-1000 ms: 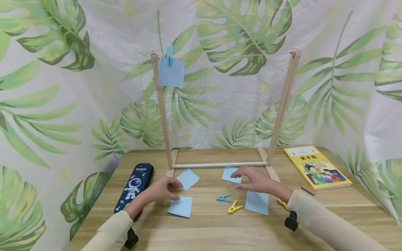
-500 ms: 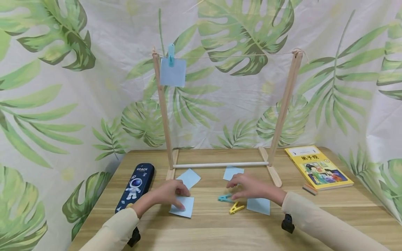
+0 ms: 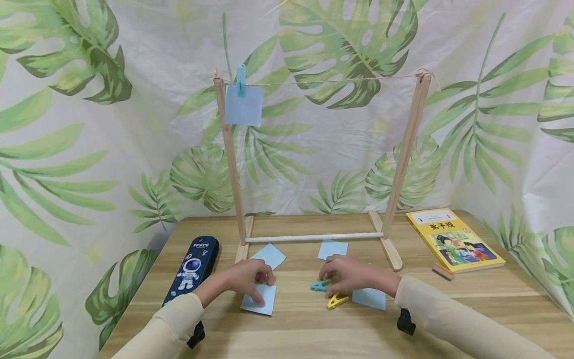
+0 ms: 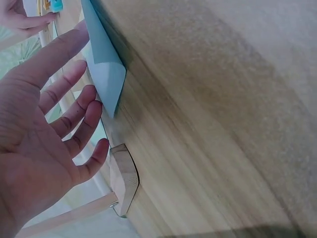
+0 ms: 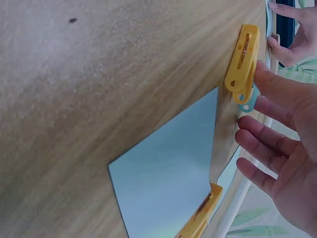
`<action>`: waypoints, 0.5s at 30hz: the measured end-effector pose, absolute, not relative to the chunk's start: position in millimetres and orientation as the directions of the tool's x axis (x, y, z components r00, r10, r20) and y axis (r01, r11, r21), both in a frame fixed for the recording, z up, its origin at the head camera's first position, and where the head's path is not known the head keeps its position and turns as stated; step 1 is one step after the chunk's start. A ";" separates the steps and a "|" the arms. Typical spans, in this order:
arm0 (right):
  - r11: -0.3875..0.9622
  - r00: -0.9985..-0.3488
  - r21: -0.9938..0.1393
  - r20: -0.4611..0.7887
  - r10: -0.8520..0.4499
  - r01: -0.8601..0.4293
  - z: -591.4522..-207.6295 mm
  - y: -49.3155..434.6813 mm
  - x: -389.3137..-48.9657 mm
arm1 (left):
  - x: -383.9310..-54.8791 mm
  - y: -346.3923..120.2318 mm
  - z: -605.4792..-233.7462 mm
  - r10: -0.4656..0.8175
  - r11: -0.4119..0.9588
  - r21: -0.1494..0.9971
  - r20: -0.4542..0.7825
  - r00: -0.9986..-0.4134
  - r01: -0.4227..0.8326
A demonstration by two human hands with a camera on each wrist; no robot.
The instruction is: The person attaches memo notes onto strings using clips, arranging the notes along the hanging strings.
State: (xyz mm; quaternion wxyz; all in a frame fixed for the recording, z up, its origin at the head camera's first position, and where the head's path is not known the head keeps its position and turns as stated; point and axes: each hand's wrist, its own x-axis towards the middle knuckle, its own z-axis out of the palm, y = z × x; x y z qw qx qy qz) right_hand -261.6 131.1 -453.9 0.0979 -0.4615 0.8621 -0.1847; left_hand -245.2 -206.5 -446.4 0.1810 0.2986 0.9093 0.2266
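Note:
My left hand (image 3: 248, 276) is over a square of blue paper (image 3: 269, 294), its thumb touching the top and its other fingers loosely bent. In the left wrist view, that paper (image 4: 109, 82) shows a bend near one corner. My right hand (image 3: 352, 275) reaches down with thumb and fingers apart at a light blue clothespin (image 3: 318, 286). Beside its thumb lies a yellow clothespin (image 5: 242, 64), which partly hides the blue one in the right wrist view. Another blue paper (image 5: 166, 163) lies under the right forearm, with a second yellow clothespin (image 5: 202, 213) at its edge.
A wooden frame (image 3: 405, 149) with a string stands behind; a light blue clothespin (image 3: 241, 82) holds a blue paper (image 3: 244, 110) on it. Two more papers lie near its base. A dark pencil case (image 3: 197, 259) lies left, a yellow book (image 3: 453, 239) and striped eraser (image 3: 442, 271) right.
My right hand has moved left and down from the back right paper to the blue clothespin. My left hand has moved slightly right, its thumb coming onto the front left paper.

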 end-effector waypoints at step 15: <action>0.526 -0.563 -0.364 -0.006 -0.826 -0.769 -460.3 127.9 -265.8 | -251.1 -204.7 -447.8 0.649 0.693 0.558 -0.206 -0.732 0.458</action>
